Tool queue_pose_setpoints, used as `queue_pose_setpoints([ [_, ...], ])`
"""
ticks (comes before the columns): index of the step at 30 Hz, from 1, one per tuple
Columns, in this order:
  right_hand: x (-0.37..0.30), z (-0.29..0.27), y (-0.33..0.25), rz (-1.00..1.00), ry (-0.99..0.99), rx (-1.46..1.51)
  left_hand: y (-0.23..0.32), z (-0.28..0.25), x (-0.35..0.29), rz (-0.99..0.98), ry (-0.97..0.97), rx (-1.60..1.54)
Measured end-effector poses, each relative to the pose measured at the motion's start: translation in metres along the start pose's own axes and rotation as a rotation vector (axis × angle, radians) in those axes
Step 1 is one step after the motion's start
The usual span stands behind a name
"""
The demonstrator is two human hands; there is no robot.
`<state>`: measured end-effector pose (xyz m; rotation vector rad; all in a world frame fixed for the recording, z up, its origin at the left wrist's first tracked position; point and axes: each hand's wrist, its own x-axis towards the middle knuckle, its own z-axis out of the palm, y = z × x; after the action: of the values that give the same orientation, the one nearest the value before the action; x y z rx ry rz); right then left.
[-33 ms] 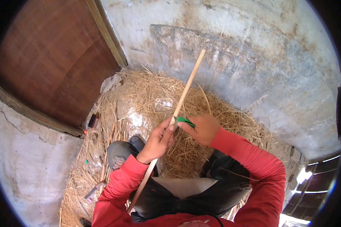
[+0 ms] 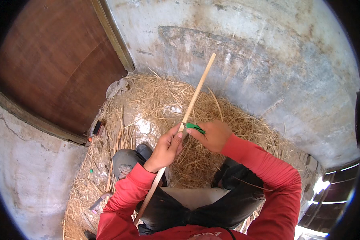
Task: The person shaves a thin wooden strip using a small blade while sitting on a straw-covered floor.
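Observation:
A long, pale strip of wood or bamboo runs slantwise from near my lap up toward the wall. My left hand is closed around its middle, with the thumb on top. Against the strip, just beyond the left thumb, lies the short blade of a green-handled knife. My right hand is wrapped round that handle, its thumb pointing toward the blade. The two hands nearly touch. Below the left hand, the strip's lower part passes beside my left forearm.
Shavings and thin strips litter the floor around my feet. A knife-like tool lies at left, and a dark brush-like object sits near the brown door. A stained wall rises ahead.
The strip's far tip and my right hand have shifted very slightly to the left. Both grips are the same.

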<state>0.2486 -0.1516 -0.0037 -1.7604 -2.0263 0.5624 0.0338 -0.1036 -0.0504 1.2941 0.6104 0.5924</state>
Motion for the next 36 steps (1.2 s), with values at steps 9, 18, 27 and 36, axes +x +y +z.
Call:
queue_pose_setpoints([
  [9, 0.023, -0.016, 0.038, 0.207, 0.11, -0.103, 0.004, -0.001, -0.019, -0.092, -0.048, -0.004],
  [18, -0.02, -0.134, 0.259, 0.772, 0.853, 0.006, 0.013, -0.016, -0.068, -0.108, -0.31, -0.095],
  [27, -0.018, -0.057, 0.102, 0.349, 0.429, 0.19, 0.03, -0.015, -0.037, -0.005, 0.108, 0.008],
  [36, -0.008, -0.003, -0.016, -0.007, 0.083, 0.199, 0.026, 0.01, 0.0, 0.025, 0.053, -0.17],
])
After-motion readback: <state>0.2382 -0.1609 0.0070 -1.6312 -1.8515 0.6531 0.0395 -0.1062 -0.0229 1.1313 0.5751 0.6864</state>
